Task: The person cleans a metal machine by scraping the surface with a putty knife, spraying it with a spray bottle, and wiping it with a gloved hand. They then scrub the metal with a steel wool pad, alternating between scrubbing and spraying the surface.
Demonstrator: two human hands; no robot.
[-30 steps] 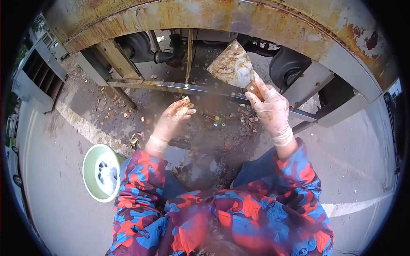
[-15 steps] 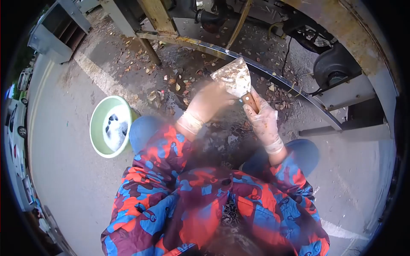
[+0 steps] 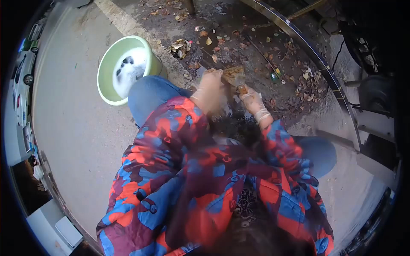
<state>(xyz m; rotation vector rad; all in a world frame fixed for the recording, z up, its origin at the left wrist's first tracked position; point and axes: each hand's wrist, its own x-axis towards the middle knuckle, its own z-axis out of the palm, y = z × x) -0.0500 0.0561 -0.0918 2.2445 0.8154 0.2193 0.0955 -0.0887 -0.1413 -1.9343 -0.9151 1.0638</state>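
My right hand (image 3: 253, 100), in a thin clear glove, grips the wooden handle (image 3: 242, 89) of a scraper. Its wide, flat blade (image 3: 233, 76) points up and to the left and looks brown and dirty. My left hand (image 3: 209, 85), also gloved, is at the left edge of the blade with its fingers curled in. Motion blurs part of that hand, and anything inside its fingers is hidden.
A pale green basin (image 3: 102, 81) with foamy water stands beside my left knee (image 3: 151, 96). Fallen leaves (image 3: 209, 41) lie on wet, dirty ground ahead. A curved metal rail (image 3: 314, 49) runs along the right, with dark machinery (image 3: 376, 94) beyond it.
My view has tipped downward, so the basin and rail sit higher in the picture. The scraper is lower and more tilted to the left; my left hand has shifted to the blade's left edge.
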